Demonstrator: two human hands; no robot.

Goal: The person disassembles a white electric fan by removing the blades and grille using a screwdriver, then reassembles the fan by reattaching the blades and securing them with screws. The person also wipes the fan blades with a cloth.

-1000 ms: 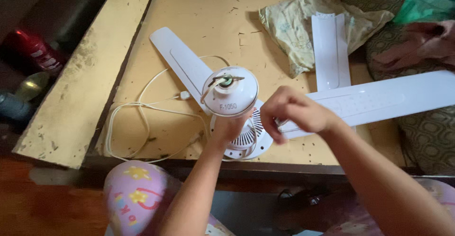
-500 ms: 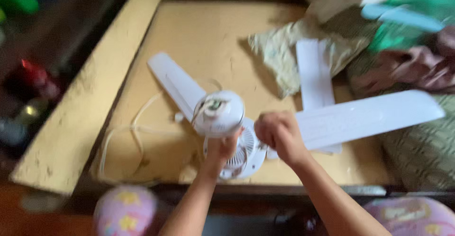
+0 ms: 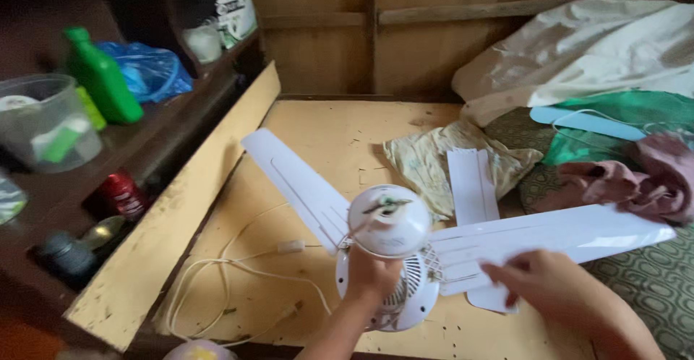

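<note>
My left hand (image 3: 372, 277) grips the white fan motor housing (image 3: 390, 223) on the yellow worktop (image 3: 318, 129), fingers wrapped round it; my right hand (image 3: 553, 288) rests on the long blade (image 3: 549, 241), fingers spread flat, a blade-fitting step by the look; beyond lie a loose blade (image 3: 471, 186) and rumpled cloth (image 3: 426, 161)

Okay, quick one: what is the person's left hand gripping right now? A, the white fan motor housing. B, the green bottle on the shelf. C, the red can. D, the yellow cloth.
A: the left hand wraps the white fan motor housing from below, far from the shelf items.
</note>
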